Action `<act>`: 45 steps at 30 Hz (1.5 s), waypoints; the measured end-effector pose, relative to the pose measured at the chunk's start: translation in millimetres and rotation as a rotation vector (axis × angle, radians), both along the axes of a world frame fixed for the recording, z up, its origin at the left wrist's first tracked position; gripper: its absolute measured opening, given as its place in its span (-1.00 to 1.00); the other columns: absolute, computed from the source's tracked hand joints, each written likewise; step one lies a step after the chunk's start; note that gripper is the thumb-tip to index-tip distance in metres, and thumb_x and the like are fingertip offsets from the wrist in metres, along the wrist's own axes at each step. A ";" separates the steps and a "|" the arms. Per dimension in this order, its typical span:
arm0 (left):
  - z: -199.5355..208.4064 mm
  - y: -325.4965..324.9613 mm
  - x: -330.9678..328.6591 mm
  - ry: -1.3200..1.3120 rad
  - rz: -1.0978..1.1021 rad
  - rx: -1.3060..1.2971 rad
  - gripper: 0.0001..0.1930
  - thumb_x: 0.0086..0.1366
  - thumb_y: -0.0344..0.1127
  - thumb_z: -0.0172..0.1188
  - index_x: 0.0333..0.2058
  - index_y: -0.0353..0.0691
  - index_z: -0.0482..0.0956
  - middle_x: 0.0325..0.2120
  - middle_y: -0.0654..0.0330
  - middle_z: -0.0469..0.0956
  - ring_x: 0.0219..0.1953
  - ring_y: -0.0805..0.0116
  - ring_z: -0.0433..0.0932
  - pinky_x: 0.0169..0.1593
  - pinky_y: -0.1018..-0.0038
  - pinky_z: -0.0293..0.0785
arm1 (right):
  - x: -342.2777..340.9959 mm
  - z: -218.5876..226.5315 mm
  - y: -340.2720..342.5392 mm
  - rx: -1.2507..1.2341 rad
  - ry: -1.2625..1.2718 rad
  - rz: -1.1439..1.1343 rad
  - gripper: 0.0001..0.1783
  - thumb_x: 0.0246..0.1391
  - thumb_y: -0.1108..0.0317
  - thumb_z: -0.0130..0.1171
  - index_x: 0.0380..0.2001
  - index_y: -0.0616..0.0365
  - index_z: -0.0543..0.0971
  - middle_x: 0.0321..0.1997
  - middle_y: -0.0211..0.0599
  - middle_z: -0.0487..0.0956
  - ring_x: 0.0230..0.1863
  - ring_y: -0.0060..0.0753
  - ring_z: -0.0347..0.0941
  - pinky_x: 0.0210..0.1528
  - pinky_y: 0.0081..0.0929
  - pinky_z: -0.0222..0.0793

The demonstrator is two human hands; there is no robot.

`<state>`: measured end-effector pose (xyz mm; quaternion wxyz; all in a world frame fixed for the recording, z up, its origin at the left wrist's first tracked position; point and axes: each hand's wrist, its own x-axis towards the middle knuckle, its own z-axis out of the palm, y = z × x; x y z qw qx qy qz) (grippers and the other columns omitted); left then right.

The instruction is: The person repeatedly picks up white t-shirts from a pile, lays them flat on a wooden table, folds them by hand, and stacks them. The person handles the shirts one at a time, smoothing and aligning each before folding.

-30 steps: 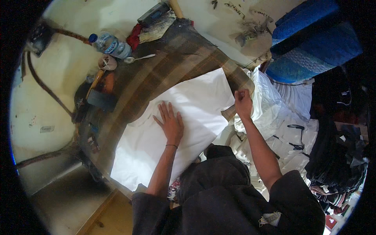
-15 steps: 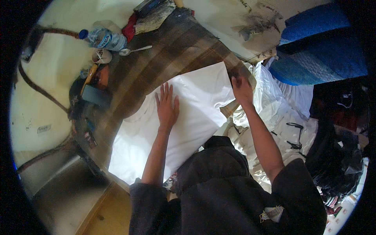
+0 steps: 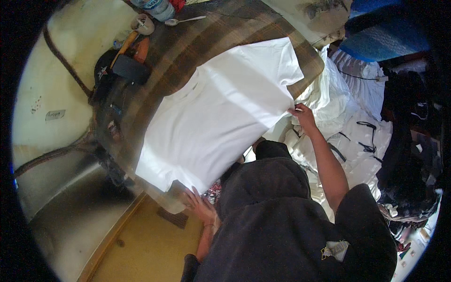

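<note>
A white T-shirt (image 3: 225, 101) lies spread on a table with a brown checked cover (image 3: 171, 75). Its neckline faces the far left, and its sleeves point to the far right and the near left. My right hand (image 3: 305, 118) pinches the shirt's edge just below the right-hand sleeve. Down at the near left, my left hand (image 3: 203, 207) has its fingers stretched out, their tips at the shirt's edge by the other sleeve. Whether those fingertips press on the cloth is hard to make out.
A plastic bottle (image 3: 159, 8), a cup (image 3: 143, 24) and a spoon (image 3: 185, 20) stand or lie at the far side. Along the left are a dark block-shaped thing (image 3: 130, 69) and a dark cap. White garments (image 3: 347, 145) are heaped on the right, below a blue cloth (image 3: 390, 40).
My left hand has left the shirt's middle and come down to its near-left edge. My right hand has moved from beyond the sleeve to the shirt's side. The view has shifted too.
</note>
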<state>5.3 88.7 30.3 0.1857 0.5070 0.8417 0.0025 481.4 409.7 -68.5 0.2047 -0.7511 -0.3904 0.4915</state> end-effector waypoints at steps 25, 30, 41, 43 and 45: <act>-29.2 338.3 212.0 -0.228 -0.493 0.579 -0.45 0.47 -0.29 0.22 0.39 -0.21 0.43 0.53 -0.22 0.14 0.60 -0.23 0.05 0.54 -0.36 -0.06 | 158.5 -82.0 6.0 0.204 -0.538 -0.433 -0.13 0.11 0.06 0.54 0.35 0.10 0.32 0.13 0.04 0.59 0.24 0.22 0.56 0.25 0.04 0.51; -8.8 344.8 342.4 -0.465 -0.909 0.383 -0.54 0.30 -0.52 0.27 0.18 -0.09 0.63 0.36 -0.04 0.41 0.46 -0.12 0.32 0.51 -0.09 0.20 | 212.7 -73.7 86.0 0.051 -0.307 -0.297 -0.48 0.16 0.21 0.38 0.16 0.06 0.51 0.01 0.00 0.66 0.10 0.19 0.61 0.17 0.02 0.54; -111.7 428.7 573.5 -0.953 -0.561 -0.287 -0.33 0.38 -0.07 0.42 0.27 -0.43 0.45 0.14 -0.31 0.61 0.19 -0.39 0.57 0.26 0.03 0.52 | 280.5 8.1 31.2 0.109 0.597 -0.726 -0.71 0.38 0.16 0.24 -0.02 0.11 0.64 -0.30 -0.33 0.66 -0.28 -0.39 0.63 -0.17 -0.29 0.61; -115.6 423.1 573.7 -0.794 -0.539 -0.142 -0.34 0.35 -0.10 0.44 0.24 -0.44 0.45 0.06 -0.30 0.65 0.12 -0.40 0.62 0.21 0.02 0.55 | 265.2 10.2 32.7 0.103 0.308 -0.689 -0.59 0.35 0.06 0.38 0.04 0.12 0.60 -0.31 -0.34 0.65 -0.29 -0.44 0.64 -0.22 -0.37 0.61; -106.9 410.1 562.3 -0.664 -0.490 -0.072 -0.41 0.32 -0.24 0.43 0.21 -0.42 0.46 0.04 -0.26 0.65 0.11 -0.36 0.62 0.18 -0.03 0.54 | 247.9 9.9 38.9 0.245 -0.221 -0.467 -0.45 0.30 -0.01 0.44 0.14 0.13 0.56 -0.22 -0.29 0.65 -0.24 -0.32 0.66 -0.17 -0.28 0.63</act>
